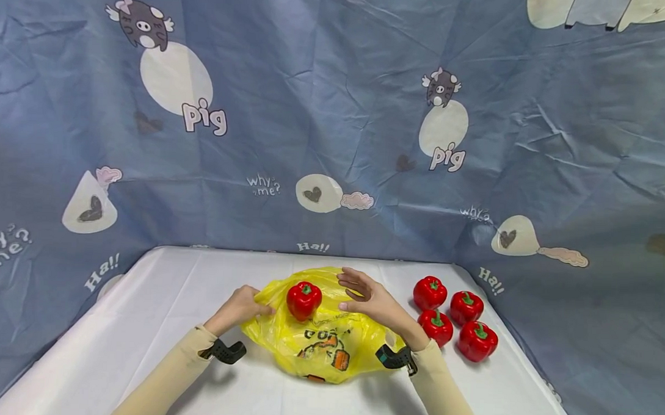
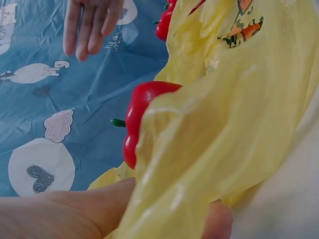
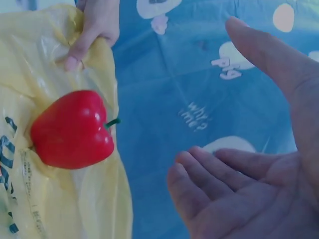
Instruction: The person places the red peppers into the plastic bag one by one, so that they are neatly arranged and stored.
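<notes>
Your left hand [image 1: 243,305] is gripping the yellow bag [image 1: 328,326]; your right hand [image 1: 375,300] is hovering, fingers apart, holding nothing. The red pepper [image 1: 304,301] is resting against the bag between them, nearer your left, with four other peppers [image 1: 437,328] sitting by the counter's [image 1: 186,291] right edge.

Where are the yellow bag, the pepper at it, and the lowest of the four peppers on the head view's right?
Yellow bag [image 1: 328,343]: head view, printed side.
Pepper at the bag [image 3: 72,132]: right wrist view, red side.
Lowest pepper [image 1: 477,346]: head view, red skin below its stem.
</notes>
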`<action>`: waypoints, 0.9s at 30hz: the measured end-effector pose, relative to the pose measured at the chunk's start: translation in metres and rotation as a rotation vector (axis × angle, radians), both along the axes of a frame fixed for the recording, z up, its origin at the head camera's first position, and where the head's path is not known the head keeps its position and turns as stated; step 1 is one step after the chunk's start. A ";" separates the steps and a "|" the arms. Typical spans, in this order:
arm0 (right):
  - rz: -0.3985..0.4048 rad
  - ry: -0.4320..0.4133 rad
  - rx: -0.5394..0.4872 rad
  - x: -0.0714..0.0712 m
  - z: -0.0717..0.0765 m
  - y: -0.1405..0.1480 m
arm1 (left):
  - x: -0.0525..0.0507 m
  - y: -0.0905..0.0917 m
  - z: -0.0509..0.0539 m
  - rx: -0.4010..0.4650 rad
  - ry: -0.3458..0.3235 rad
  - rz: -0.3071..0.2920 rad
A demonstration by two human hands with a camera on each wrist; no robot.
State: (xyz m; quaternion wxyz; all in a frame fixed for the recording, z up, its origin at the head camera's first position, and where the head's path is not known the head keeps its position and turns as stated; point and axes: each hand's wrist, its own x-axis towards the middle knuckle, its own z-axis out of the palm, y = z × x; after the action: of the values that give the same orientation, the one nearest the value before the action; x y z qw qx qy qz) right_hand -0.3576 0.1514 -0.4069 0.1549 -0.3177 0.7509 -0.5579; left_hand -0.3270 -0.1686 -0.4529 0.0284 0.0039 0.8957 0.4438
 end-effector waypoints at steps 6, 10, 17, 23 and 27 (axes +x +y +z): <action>-0.039 0.076 0.010 0.020 0.012 0.015 | -0.001 -0.001 0.001 0.011 -0.010 -0.006; -0.082 0.091 0.032 0.032 0.016 0.035 | -0.001 -0.004 0.001 0.002 -0.009 -0.007; -0.118 0.162 0.015 0.038 0.017 0.081 | 0.000 -0.006 0.002 -0.005 -0.023 0.017; -0.209 0.160 0.035 0.046 0.021 0.119 | -0.001 -0.005 0.001 -0.024 -0.009 0.011; -0.273 0.184 0.051 0.052 0.025 0.145 | -0.002 -0.003 0.000 -0.014 -0.011 0.007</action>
State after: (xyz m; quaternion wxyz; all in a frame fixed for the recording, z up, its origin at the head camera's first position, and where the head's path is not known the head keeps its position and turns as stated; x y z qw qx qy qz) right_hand -0.3060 0.2964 -0.3821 0.0162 -0.2585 0.8121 -0.5228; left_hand -0.3291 -0.1717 -0.4530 0.0316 -0.0018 0.8986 0.4377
